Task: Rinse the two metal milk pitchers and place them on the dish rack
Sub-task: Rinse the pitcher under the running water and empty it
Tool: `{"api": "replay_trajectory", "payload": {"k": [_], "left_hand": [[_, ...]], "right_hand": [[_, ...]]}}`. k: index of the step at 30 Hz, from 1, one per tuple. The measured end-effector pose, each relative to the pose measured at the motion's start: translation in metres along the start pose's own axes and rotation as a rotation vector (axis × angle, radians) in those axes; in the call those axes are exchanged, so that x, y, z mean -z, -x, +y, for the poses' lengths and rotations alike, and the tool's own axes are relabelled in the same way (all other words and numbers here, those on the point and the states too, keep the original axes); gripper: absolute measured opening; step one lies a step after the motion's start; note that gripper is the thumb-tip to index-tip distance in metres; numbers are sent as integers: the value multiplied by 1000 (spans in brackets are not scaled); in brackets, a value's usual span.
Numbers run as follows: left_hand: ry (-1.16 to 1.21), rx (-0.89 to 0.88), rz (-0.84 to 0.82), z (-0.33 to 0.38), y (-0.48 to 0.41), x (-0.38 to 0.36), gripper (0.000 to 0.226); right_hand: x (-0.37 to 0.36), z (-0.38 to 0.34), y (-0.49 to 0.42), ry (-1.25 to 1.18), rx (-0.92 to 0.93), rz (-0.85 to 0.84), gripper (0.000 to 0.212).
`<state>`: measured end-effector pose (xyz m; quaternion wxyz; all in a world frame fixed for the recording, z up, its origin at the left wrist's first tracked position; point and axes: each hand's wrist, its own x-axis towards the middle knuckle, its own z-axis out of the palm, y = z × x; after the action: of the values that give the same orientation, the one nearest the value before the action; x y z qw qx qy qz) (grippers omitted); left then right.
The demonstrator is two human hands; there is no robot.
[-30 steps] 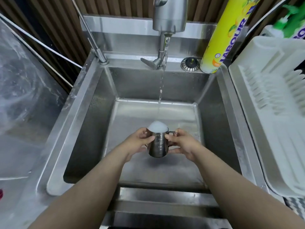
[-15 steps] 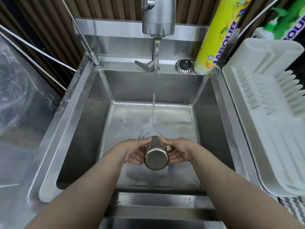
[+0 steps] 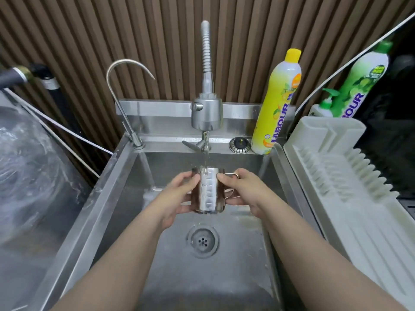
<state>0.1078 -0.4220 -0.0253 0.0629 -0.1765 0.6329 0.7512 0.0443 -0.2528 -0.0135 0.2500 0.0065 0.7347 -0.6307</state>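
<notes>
Head view shows both hands, left hand [image 3: 177,196] and right hand [image 3: 241,190], fingers closed around the upright steel milk pitcher [image 3: 207,190] above the stainless sink [image 3: 116,198], catching the tap's stream [image 3: 205,160] for rinsing.

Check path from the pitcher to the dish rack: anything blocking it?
Nothing visible does. The pitcher is held by the left hand and right hand over the sink; only the sink's right rim lies between it and the dish rack, whose visible slots hold nothing.
</notes>
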Motion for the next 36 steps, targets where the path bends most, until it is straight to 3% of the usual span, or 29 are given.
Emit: {"api": "replay_trajectory", "payload": {"k": [11, 15, 19, 22, 25, 28, 31, 33, 36], "left_hand": [[11, -296, 5, 24, 23, 9, 41], [-194, -395, 46, 47, 20, 19, 43], [-456, -429, 106, 70, 19, 23, 29], [-474, -314, 158, 59, 18, 25, 23], [-290, -101, 157, 32, 24, 19, 26], [-51, 17, 30, 4, 34, 6, 29], [46, -5, -29, -10, 32, -3, 39], [24, -79, -39, -7, 26, -5, 41], [-39, -250, -36, 7, 16, -1, 42]], "right_hand": [[-7, -21, 24, -140, 291, -53, 37], [-21, -7, 18, -410, 288, -172, 35], [-36, 3, 10, -516, 154, -262, 24], [-29, -4, 12, -409, 37, -297, 19], [-9, -25, 15, -61, -18, -296, 20], [6, -41, 16, 270, 48, -192, 31], [15, -37, 16, 468, 212, -41, 39], [19, -27, 17, 415, 302, 28, 37], [8, -6, 19, 64, 408, 15, 28]]}}
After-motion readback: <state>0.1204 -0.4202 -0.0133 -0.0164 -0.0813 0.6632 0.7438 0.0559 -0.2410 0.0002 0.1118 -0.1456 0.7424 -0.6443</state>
